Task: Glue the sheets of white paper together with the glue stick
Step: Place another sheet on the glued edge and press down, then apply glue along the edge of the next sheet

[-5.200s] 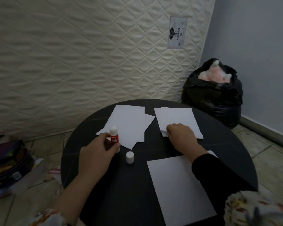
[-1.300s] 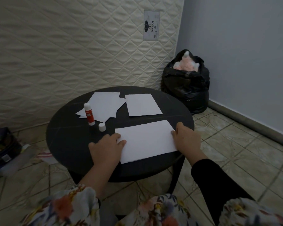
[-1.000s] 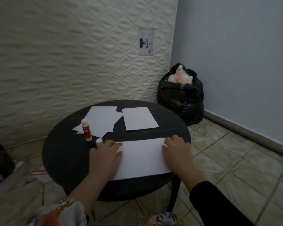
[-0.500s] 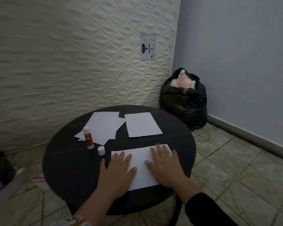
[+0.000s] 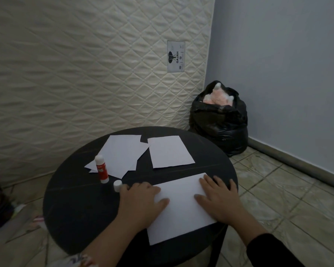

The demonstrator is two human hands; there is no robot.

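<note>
Head view looks down on a round dark worktop (image 5: 71,205) where both hands press flat on a white sheet (image 5: 181,207) lying at the near edge. The left hand (image 5: 141,203) covers the sheet's left edge, its fingers (image 5: 160,202) spread wide and laid flat, gripping nothing. The right hand (image 5: 220,199) lies on the sheet's right part, fingers likewise splayed and flat, their tips reaching the far right corner. Bare paper shows between the two hands, and the sheet's near corner overhangs the worktop rim. Whether it is one sheet or two stacked cannot be told.

The glue stick (image 5: 101,171) stands upright and uncapped to the left, well apart from the hands, its base touching a loose pile of white sheets (image 5: 120,155) behind it. Its white cap (image 5: 117,185) stands just beside the left hand's fingertips. Another single sheet (image 5: 170,151) lies flat beyond the hands, apart from the pile.

The right forearm wears a dark sleeve (image 5: 272,251), cut off at the bottom edge. A quilted mattress (image 5: 85,64) leans behind, and a black bag (image 5: 220,120) sits in the corner; its pale contents are hard to make out.
</note>
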